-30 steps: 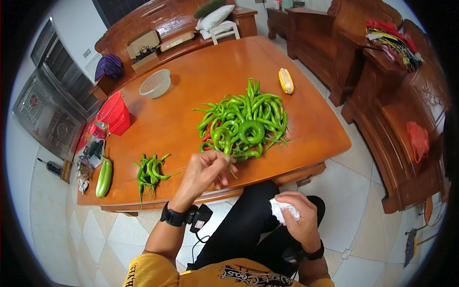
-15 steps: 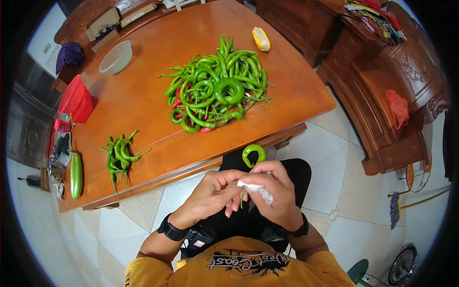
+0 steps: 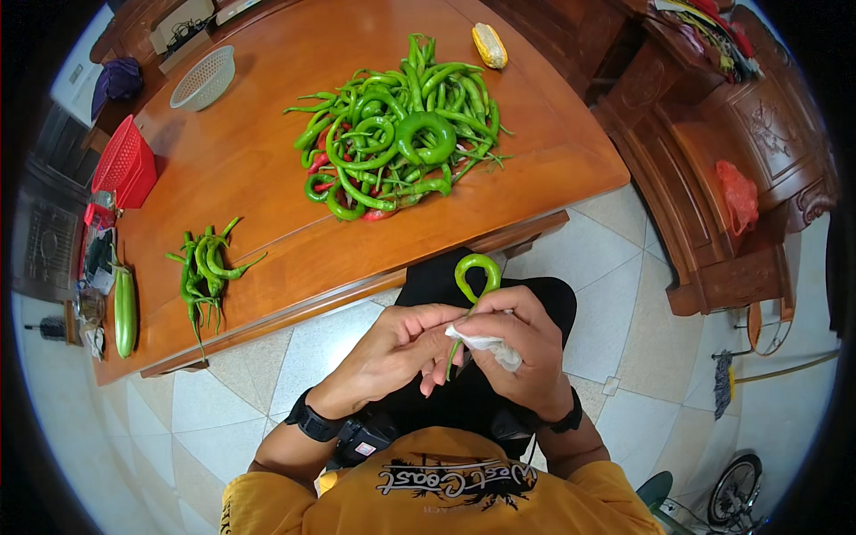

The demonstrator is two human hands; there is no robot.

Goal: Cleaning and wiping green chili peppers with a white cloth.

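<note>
- Pepper (image 3: 489,270) sits between the two hands, over the black pants (image 3: 560,312). Its curly part sticks out ahead of the fingers. Its thin end pokes out below them, back toward the body.
- The left hand (image 3: 406,349) looks to pinch the pepper in its middle, with the thumb on top. The other fingers bend underneath. The very spot where they grip is partly hidden.
- The right hand (image 3: 524,348) has its fingers pressed together on a white cloth (image 3: 493,347). The cloth is right by the pepper and seems to touch it.
- The step looks like wiping. To do it well, let the left hand hold firm but soft, because a hard pull could snap the curl or the thin end.
- Slide the cloth along the bend, with the right thumb light. Then turn the pepper a bit with the left hand, so the inside of the curl gets wiped too.
- Fold the cloth to a clean side if it looks dirty; I cannot tell if it is.
- Ahead of both hands, well apart, a big pile (image 3: 370,165) lies on the table (image 3: 267,129).
- Ahead and to the left of the left hand is a small bunch (image 3: 210,260). Best to keep it apart from the pile.
</note>
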